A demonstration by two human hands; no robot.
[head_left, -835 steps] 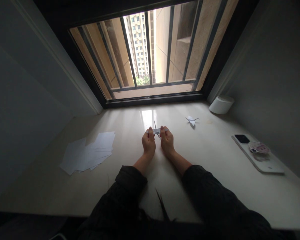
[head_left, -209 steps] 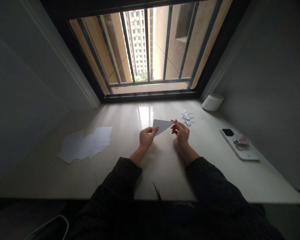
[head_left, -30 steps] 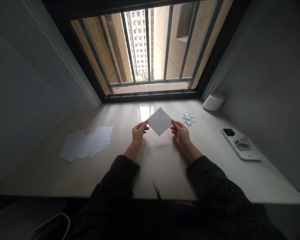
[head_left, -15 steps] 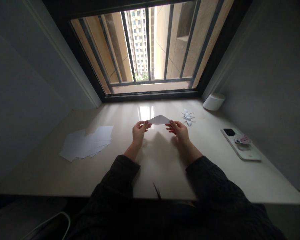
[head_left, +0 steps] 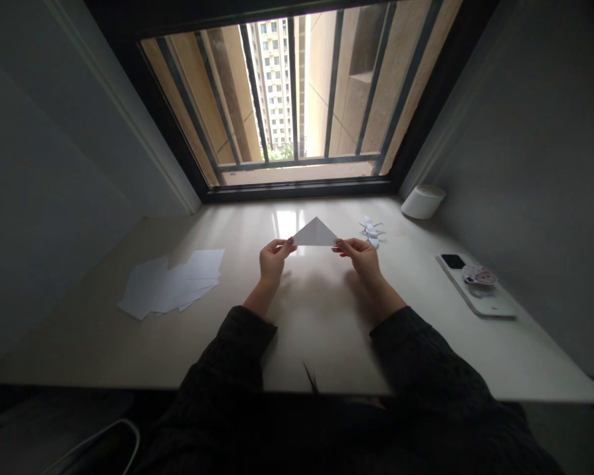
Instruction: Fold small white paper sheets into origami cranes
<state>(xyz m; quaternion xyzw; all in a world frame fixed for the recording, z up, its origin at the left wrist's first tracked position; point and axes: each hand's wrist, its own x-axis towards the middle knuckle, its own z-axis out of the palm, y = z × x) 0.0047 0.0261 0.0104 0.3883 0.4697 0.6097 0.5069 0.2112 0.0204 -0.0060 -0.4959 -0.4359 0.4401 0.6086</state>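
Between my two hands a sheet of paper, folded into a triangle, is held up above the white surface with its point away from me. My left hand is closed, pinching the triangle's left corner between thumb and fingers. On the other side my right hand pinches the right corner in the same way. Several small folded paper pieces lie just beyond my right hand, partly hidden by it.
Loose white paper sheets lie overlapping on the left. A white phone with a decorated grip rests at the right. The white cylindrical object stands near the right wall. A barred window closes off the back.
The folded paper has tilted up, so its triangular face now shows with a straight lower edge. My right hand has shifted slightly to the right.
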